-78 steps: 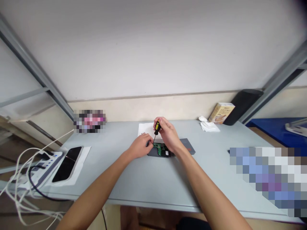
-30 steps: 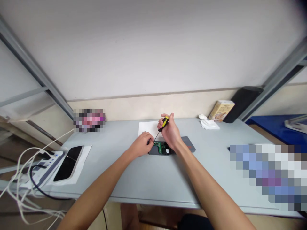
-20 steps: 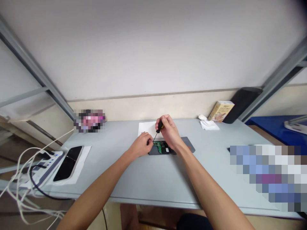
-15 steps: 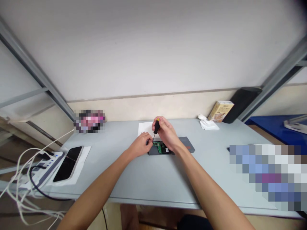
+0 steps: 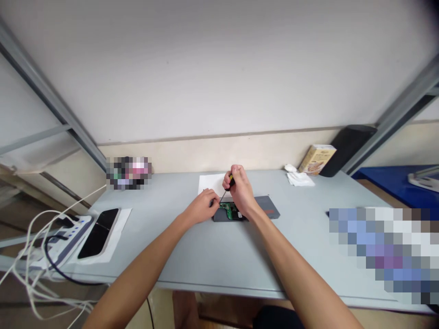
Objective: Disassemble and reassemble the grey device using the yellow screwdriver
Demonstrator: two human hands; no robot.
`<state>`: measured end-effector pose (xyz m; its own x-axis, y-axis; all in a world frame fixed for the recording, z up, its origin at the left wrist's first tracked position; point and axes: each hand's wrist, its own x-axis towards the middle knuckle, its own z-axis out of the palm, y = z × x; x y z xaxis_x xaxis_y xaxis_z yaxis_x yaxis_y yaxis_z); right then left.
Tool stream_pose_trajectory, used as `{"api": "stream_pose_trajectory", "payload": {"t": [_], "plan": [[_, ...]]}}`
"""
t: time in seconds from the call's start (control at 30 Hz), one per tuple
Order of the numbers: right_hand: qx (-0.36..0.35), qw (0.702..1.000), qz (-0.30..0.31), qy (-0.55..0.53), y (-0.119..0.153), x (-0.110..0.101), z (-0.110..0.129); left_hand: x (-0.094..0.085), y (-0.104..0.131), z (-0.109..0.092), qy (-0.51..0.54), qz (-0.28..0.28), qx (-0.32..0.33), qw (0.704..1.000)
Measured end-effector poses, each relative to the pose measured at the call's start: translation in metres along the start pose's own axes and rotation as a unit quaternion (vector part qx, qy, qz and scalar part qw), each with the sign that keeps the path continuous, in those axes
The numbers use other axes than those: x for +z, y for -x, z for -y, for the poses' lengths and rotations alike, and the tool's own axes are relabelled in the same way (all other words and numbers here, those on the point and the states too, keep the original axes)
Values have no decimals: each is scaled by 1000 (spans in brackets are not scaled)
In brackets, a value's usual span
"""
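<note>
In the head view an opened flat grey device point(image 5: 270, 208) lies on the desk, a green circuit board point(image 5: 228, 211) showing in its left half. My right hand point(image 5: 242, 189) is wrapped round the black and yellow handle of a screwdriver point(image 5: 230, 183). Its thin shaft slants down left to the board's upper left corner, beside my left fingertips. My left hand point(image 5: 205, 205) rests at the device's left end, fingers curled together; something dark shows between them, too small to name. A sheet of white paper point(image 5: 208, 183) lies behind both hands.
At left, a phone point(image 5: 99, 233) lies on paper by a white power strip point(image 5: 70, 237) with tangled cables. Crumpled tissue point(image 5: 300, 178), a yellowish box point(image 5: 317, 160) and a black cylindrical object point(image 5: 350, 148) stand back right. Blurred-out items lie far left and right on the desk point(image 5: 164, 269).
My right hand has turned and closed further round the screwdriver handle, which has swung right, so the shaft leans more. My left hand stays in place.
</note>
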<state>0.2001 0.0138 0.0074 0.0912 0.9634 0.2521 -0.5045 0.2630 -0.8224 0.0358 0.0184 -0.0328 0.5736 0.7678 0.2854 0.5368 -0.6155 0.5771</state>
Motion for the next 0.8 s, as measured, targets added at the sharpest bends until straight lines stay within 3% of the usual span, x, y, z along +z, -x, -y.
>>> {"api": "stream_pose_trajectory", "payload": {"t": [0.17, 0.37, 0.6, 0.8], "plan": [[-3, 1000, 11, 21, 0, -4, 1, 0, 0, -1, 7, -3, 3, 1000], [25, 997, 67, 9, 4, 1, 5, 3, 0, 3, 2, 2, 10, 1000], [-9, 999, 34, 23, 5, 5, -5, 2, 0, 5, -7, 9, 17, 1000], [-3, 999, 41, 16, 2, -1, -5, 2, 0, 5, -7, 12, 19, 1000]]}}
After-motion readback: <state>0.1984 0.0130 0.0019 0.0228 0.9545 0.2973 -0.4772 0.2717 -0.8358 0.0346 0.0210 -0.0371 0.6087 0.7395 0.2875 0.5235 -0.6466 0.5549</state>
